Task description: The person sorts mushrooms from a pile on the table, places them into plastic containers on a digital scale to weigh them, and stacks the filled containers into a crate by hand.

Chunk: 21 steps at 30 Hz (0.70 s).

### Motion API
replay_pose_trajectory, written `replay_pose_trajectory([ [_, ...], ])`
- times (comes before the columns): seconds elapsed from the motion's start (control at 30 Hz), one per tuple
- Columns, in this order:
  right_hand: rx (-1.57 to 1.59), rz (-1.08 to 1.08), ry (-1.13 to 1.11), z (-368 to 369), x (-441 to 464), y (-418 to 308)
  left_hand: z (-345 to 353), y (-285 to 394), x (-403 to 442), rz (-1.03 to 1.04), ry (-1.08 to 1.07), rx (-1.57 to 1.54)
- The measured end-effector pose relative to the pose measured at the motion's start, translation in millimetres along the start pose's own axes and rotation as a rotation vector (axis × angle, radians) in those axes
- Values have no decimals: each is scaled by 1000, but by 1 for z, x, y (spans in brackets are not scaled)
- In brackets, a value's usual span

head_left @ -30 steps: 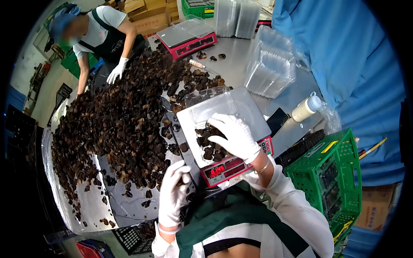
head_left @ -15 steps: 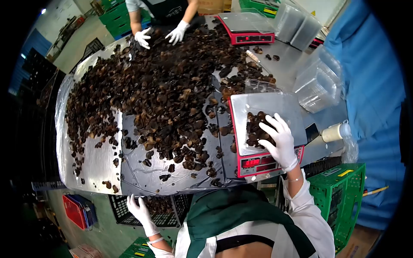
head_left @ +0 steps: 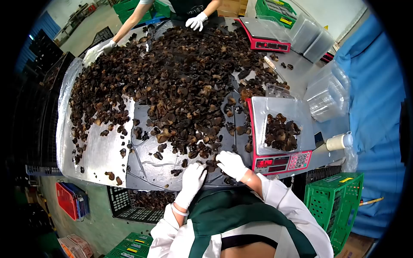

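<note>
A wide heap of dark brown wood ear mushrooms (head_left: 185, 90) spreads over the table. At its near edge my left hand (head_left: 193, 178) has its fingers bent together beside a few mushroom pieces; whatever they hold is hidden. Just right of it, my right hand (head_left: 232, 166) curls its fingertips onto a mushroom piece (head_left: 211, 166) lying between the two hands. Both hands wear white gloves. To the right, a clear plastic tray holding mushrooms (head_left: 282, 132) sits on a red-framed scale (head_left: 264, 163) with a lit red display.
Across the table, a co-worker's gloved hands (head_left: 196, 21) are at the heap. A second scale (head_left: 269, 45), stacked clear trays (head_left: 328, 92), a knife-like tool (head_left: 270, 63), a phone (head_left: 318, 139) and a pale roll (head_left: 339, 142) lie rightward. Crates (head_left: 333, 206) stand below the table edge.
My right hand has left the tray on the scale and moved left to the heap. My left hand has risen from below the table edge to beside it. The co-worker's hands have spread apart.
</note>
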State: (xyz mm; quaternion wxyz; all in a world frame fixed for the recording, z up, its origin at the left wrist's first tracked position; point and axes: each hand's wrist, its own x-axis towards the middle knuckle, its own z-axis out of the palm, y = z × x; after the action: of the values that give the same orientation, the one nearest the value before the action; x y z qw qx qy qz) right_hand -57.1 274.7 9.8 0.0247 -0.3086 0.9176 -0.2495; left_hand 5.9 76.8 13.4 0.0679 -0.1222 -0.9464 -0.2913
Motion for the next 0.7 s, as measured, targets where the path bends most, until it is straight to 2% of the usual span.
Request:
replay_pose_trajectory([
  [0.07,246,104,-67,-16,-6,1,-12,-1,-5,-45,14,-35],
  [0.1,549,197,-132,-23,-8,6,-19,-5,-8,-46,78,-119],
  [0.17,1291,545,-189,-35,-10,10,-28,-19,-10,-61,186,-203],
  [0.2,1377,595,-144,-51,-3,1,-32,-29,-6,-136,243,-241],
  [0.3,1406,667,-122,-45,19,5,-29,-65,15,-415,404,-386],
  [0.33,1377,647,-103,-42,31,0,-34,-67,29,-437,407,-386],
  [0.43,1257,521,-50,-28,68,-20,-36,-64,53,-208,333,-97],
  [0.47,1140,478,-23,-15,76,-19,-33,-57,53,-224,253,-44],
  [0.5,827,378,34,-8,84,-19,-20,-57,51,-117,304,-118],
  [0.57,797,373,36,-1,91,-21,-17,-49,33,-131,30,-197],
  [0.63,1101,444,34,-10,87,-26,-32,-42,15,-92,17,-257],
  [0.7,1386,534,8,-17,77,-16,-45,-50,-4,-170,60,-362],
])
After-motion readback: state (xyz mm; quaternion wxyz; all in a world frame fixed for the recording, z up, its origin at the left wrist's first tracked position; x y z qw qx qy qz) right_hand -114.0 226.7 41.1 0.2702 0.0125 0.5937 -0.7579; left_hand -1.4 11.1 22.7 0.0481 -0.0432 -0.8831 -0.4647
